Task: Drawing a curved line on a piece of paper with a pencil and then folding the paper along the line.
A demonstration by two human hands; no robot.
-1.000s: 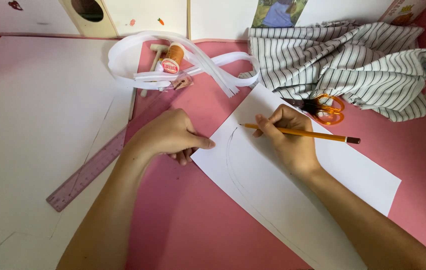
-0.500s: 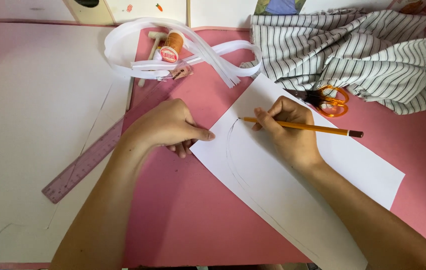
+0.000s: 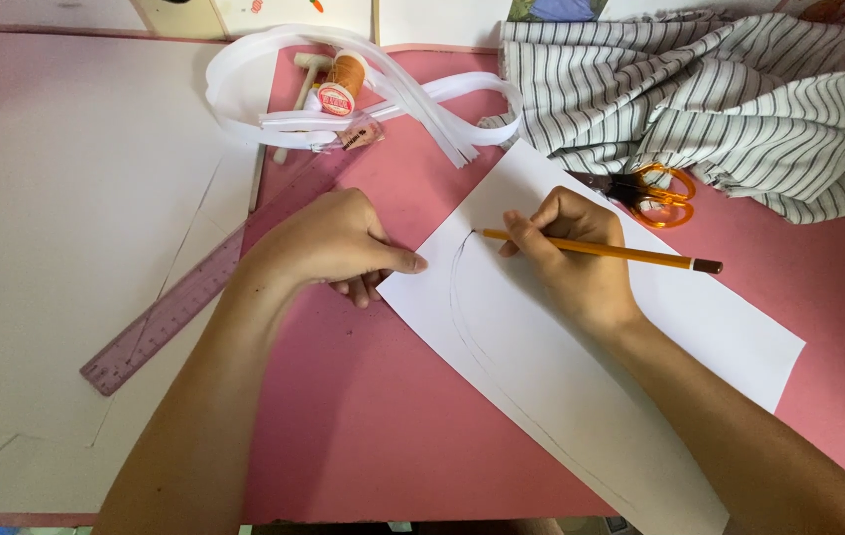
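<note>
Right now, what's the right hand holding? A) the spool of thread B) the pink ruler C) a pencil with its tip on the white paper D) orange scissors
C: the right hand grips a yellow pencil, its tip at the top of a curved line on the white paper; the scissors lie apart by the striped cloth.

A pink counter (image 3: 363, 436) is filling the view under soft, even light, with white boards (image 3: 274, 15) standing along its far edge.
</note>
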